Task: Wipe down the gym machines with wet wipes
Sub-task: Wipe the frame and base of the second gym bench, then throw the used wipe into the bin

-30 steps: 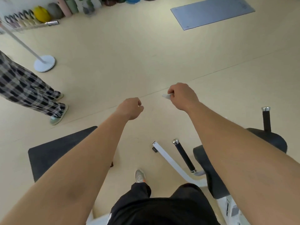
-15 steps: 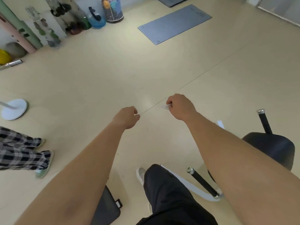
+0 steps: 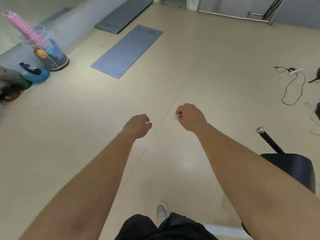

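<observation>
The right hand (image 3: 190, 116) is curled and pinches a small white wipe (image 3: 176, 117) out over the floor (image 3: 207, 75). The left hand (image 3: 137, 124) is curled up with nothing in it. The black gym seat (image 3: 290, 168) sits low on the right, away from both hands.

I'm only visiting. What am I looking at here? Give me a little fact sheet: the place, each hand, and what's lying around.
Place: gym room with a beige floor
Left hand: fingers curled, nothing seen in it
Right hand: grips a small white wipe
Nearest machine: black padded seat with a handle, on the right, untouched
On the floor: blue-grey mat, darker mat, wire basket, loose cables
</observation>
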The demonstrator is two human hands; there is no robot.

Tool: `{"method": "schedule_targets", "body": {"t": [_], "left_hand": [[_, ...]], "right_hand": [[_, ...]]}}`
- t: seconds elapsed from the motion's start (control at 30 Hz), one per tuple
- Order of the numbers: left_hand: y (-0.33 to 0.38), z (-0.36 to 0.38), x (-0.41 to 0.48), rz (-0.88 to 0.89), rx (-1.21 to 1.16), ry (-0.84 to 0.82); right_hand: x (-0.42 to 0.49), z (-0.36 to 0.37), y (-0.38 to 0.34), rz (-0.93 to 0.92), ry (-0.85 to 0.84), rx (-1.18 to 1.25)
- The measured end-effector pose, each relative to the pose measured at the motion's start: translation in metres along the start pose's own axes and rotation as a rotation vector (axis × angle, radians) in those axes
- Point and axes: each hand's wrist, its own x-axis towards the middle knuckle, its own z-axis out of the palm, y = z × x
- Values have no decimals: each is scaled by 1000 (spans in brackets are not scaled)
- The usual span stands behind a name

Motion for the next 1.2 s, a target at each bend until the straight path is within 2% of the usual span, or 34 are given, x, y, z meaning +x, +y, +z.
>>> {"method": "schedule_targets", "body": {"t": [0.33,0.6,0.93,1.2], "left_hand": [[125,-49,220,350,191,-162],[302,-63,363,644,349,-281],[575,20,464,904,521,-395],[811,103,474,1111,602,-499]], "right_hand": [[128,-73,95,338,183,75],[179,-145,210,686,357,129],[189,-222,427,1021,465,203],[152,-310,597,1266,591,273]]}}
